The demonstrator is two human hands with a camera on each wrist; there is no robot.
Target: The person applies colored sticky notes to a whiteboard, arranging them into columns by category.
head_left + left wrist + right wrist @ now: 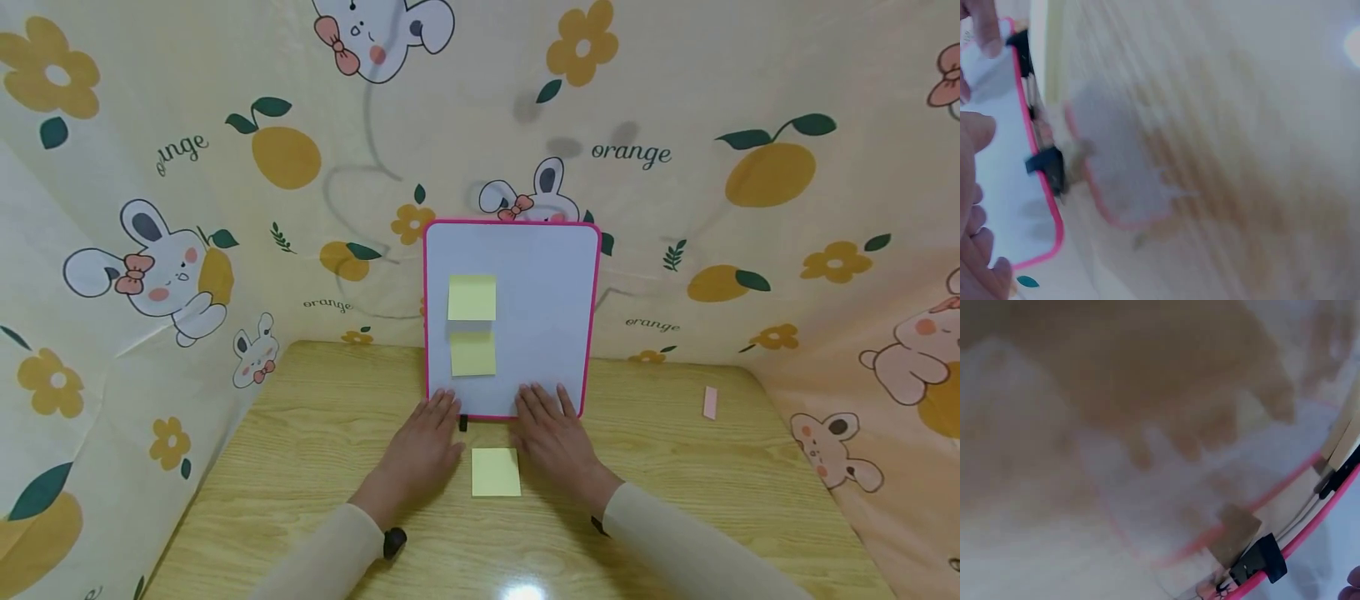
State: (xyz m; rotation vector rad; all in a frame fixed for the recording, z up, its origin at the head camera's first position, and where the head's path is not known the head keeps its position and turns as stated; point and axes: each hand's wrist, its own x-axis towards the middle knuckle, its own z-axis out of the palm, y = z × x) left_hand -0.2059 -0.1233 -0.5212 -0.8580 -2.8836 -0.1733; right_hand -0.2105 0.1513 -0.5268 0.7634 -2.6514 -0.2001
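A whiteboard [540, 317] with a pink rim leans upright at the back of the table. Two yellow sticky notes, an upper one [472, 297] and a lower one [473, 355], are stuck one below the other on its left half. My left hand [420, 442] lies with its fingers stretched toward the board's bottom left corner. On the other side, my right hand [557, 442] has its fingers spread over the lower right of the board. Between the hands, a third yellow sticky note [496, 473] lies flat on the table. Black clips [1050, 165] grip the pink rim in both wrist views.
A small pink strip [710, 402] lies on the wooden table [660, 467] at the right. Patterned cloth [465, 108] with rabbits and oranges hangs behind the board and along both sides. The table surface shows blurred reflections of the board in the wrist views.
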